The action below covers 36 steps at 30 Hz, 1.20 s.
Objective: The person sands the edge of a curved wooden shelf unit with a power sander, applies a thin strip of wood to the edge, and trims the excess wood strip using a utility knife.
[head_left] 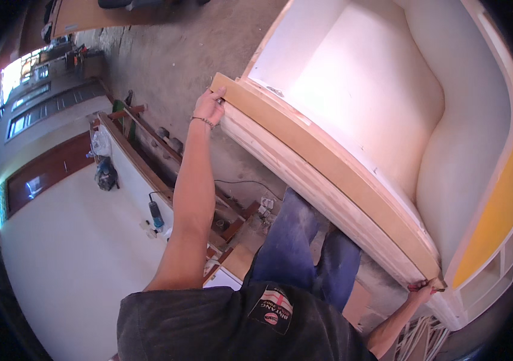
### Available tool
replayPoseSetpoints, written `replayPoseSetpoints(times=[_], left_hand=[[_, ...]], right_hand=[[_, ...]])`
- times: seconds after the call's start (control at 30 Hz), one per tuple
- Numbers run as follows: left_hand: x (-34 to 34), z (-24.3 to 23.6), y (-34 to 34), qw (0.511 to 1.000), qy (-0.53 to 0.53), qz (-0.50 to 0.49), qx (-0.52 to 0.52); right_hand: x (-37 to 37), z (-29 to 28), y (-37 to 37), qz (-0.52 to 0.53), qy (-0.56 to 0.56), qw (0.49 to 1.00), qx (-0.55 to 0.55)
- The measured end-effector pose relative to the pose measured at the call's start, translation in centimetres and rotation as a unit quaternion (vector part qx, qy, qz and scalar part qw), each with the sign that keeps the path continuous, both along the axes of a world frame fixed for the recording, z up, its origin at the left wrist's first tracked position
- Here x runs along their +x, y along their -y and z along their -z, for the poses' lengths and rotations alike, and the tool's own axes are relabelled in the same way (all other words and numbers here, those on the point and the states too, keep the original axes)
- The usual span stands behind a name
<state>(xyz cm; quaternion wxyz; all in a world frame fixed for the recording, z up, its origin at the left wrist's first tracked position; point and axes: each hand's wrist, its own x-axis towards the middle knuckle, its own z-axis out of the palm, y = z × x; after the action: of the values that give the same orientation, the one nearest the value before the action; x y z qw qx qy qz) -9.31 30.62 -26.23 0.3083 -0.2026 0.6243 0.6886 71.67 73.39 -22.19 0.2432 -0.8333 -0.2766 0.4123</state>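
A long, flat brown board strip (328, 165) lies along the near edge of a large white-lined cabinet (359, 66). At its far left end my left hand (209, 108) is closed on the strip, thumb on top; a beaded bracelet circles that wrist. My right hand (423, 292) is at the strip's other end, near the cabinet's lower right corner. Its fingers are closed on a small, thin red object (414, 289), too small to name. Below the strip runs a pale, bare wooden side (304, 186) of the cabinet.
Left of me stands a white-topped table (70, 259) with a blue-green power tool (156, 215) and a plastic bag (106, 174) on it. A dark cable (241, 181) runs over the floor. Thin wooden strips (419, 340) lie at lower right, beside the cabinet's yellow panel (491, 240).
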Motion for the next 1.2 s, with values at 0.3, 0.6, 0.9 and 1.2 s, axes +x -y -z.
replayPoseSetpoints(times=[0.3,0.6,0.9,1.2], left_hand=[[-0.4,-1.3,-1.0,0.998,0.03,0.039,0.034],[2.2,-1.9,-0.4,0.997,0.008,0.03,-0.076],[2.9,-2.8,-2.5,0.997,0.007,-0.036,-0.069],[3.0,-2.2,-2.7,0.992,0.061,-0.1,-0.052]], right_hand=[[-1.1,-3.7,2.6,0.095,0.214,0.972,-0.011],[-35.1,-7.6,13.1,-0.429,0.209,0.879,0.01],[-71.4,-6.2,21.5,-0.571,0.046,0.81,-0.127],[-78.0,-2.5,24.4,-0.637,0.015,0.747,-0.19]])
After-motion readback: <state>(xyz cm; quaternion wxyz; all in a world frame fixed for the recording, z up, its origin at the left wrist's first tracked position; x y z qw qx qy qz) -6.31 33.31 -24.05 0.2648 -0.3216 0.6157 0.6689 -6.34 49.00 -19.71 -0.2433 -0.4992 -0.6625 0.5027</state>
